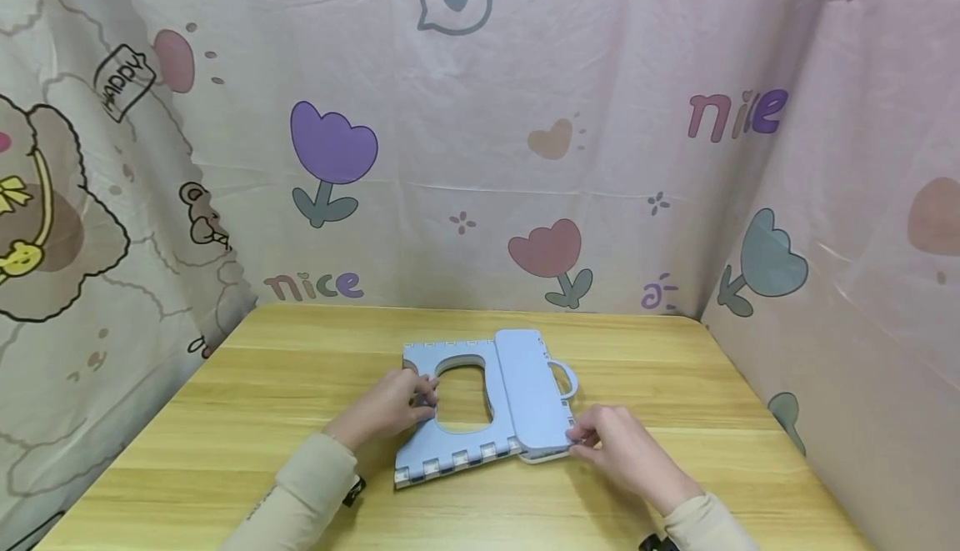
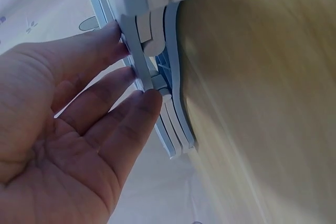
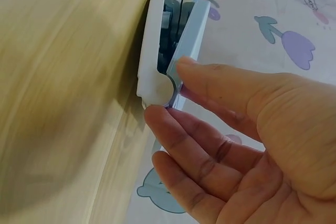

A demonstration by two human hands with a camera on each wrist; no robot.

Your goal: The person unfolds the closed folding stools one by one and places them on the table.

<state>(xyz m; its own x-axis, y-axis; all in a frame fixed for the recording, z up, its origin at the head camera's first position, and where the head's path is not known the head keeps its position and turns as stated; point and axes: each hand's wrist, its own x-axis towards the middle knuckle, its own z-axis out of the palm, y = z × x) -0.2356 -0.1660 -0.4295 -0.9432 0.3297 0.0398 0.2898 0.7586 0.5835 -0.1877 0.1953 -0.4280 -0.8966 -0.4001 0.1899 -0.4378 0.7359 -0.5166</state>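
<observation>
A light-blue and white folding stool (image 1: 534, 388) lies folded flat on the table. Its leg panel (image 1: 455, 445), with a large rounded cutout, faces left; the seat slab and a small loop handle (image 1: 573, 380) are on the right. At the left edge, my left hand (image 1: 390, 405) pinches the leg panel between thumb and fingers. The left wrist view shows its fingertips on the thin stacked layers (image 2: 176, 77). My right hand (image 1: 622, 451) pinches the near right corner of the seat. In the right wrist view, the thumb is on the blue side and a fingertip meets the white end (image 3: 150, 51).
The wood-grain table (image 1: 300, 343) extends around the stool on every side. A printed cloth (image 1: 465, 159) hangs behind it and along both sides. Dark wrist devices (image 1: 355, 490) show at the sleeves.
</observation>
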